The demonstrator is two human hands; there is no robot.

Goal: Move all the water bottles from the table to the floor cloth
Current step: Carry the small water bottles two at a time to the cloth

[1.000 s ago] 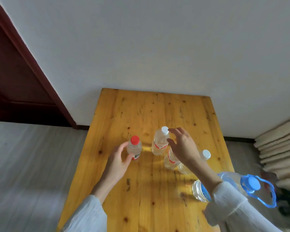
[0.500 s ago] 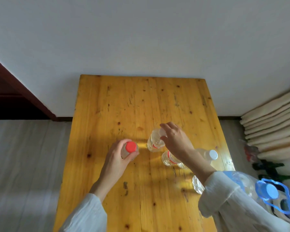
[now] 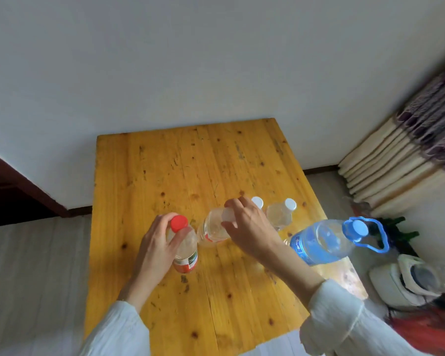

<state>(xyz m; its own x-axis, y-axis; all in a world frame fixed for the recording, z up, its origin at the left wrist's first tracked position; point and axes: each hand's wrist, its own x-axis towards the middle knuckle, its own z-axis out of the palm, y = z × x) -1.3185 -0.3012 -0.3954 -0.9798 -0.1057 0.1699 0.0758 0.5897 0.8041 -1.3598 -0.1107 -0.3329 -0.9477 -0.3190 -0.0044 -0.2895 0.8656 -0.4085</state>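
Five bottles are set on the table [image 3: 165, 163], which is placed against the wall [image 3: 216, 60]: leftmost bottle [image 3: 185, 250], second bottle [image 3: 212, 228] beside it, two bottles [image 3: 280, 214] behind, and large jug [image 3: 324, 240] at the right edge.

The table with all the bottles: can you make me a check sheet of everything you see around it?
Surface: wooden table, knotty yellow boards, far half bare.
Job's things: red-capped bottle; clear bottle; two white-capped bottles behind the right hand; large blue-handled water jug at the right edge. Floor cloth: not in view.
Clutter: nothing seen on the table.
Grips: left hand wrapped around the red-capped bottle; right hand closed on the clear bottle's top.
Cables: nothing seen.
Surroundings: white wall; stacked folded bedding at right; white shoes on the floor.
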